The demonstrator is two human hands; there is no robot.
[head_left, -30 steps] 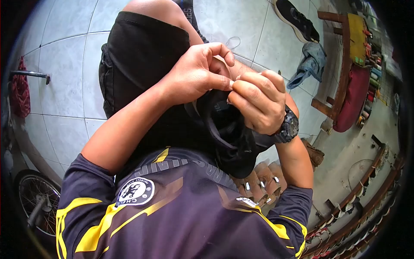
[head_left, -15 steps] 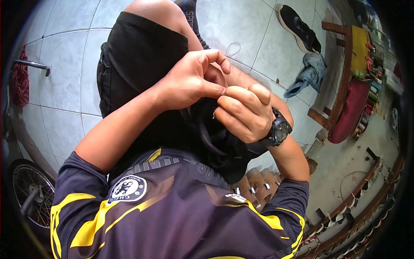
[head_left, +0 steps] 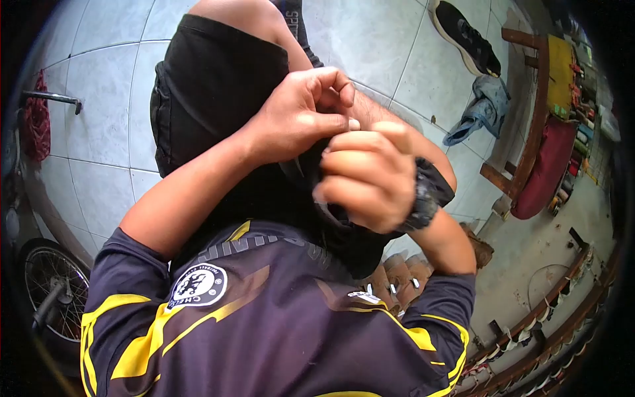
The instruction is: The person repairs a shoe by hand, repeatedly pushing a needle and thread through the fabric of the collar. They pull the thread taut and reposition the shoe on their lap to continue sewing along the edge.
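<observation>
Through the head camera I look down on both hands, close together over the black item (head_left: 304,175) in the lap, which I take as my landmark. It lies mostly hidden behind the hands and against other dark cloth, so I cannot make out all of its shape.

On my left hand (head_left: 301,109), the thumb reaches toward the right hand and the forefinger curls above it, with a gap between the two; the other fingers are partly hidden, so I cannot tell whether that hand grips anything. My right hand (head_left: 370,175) is blurred, its fingers curled in together in front of the black item; I cannot see what, if anything, is inside. The tip of the left thumb is right beside it. A dark wristwatch (head_left: 426,202) sits on my right wrist.

Up and left of the black item are the black shorts (head_left: 221,86). Well up and to its right, a black shoe (head_left: 466,43) lies on the tiled floor (head_left: 370,40), with a blue cloth (head_left: 488,109) just beside it. Farther right stands a wooden bench (head_left: 529,126) with a dark red cushion (head_left: 546,169). Below and right of the black item is brown footwear (head_left: 400,281); far to its lower left, a spoked wheel (head_left: 56,284).
</observation>
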